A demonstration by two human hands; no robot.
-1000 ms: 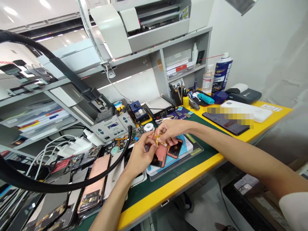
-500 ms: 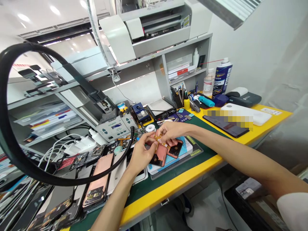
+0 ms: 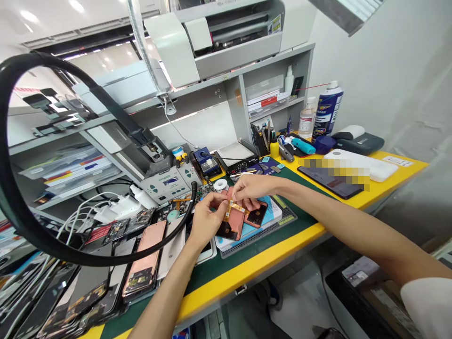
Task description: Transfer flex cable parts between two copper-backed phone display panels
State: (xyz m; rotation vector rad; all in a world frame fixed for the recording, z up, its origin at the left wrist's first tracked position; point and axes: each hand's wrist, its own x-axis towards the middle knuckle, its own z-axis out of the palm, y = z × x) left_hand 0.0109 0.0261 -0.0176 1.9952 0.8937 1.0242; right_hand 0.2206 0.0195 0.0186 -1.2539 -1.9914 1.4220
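My left hand (image 3: 208, 221) and my right hand (image 3: 253, 188) meet over a copper-pink phone back panel (image 3: 233, 223). Both pinch an amber flexible strip (image 3: 236, 207), which lies across the top of that panel. Just right of them, a second copper-coloured phone (image 3: 256, 214) with a dark end lies partly under my right fingers. Both phones rest on a pale blue card or box (image 3: 268, 217). My hands hide the upper part of the panel.
A green bench mat (image 3: 208, 294) with a yellow edge holds a perforated grey tray. Several phones lie at the left, under a black hose (image 3: 116, 254). A repair station, solder reel, tools, spray can and a dark phone stand behind.
The amber strip now lies straighter and more level across the panel. Both hands have shifted slightly, and the view has moved a little.
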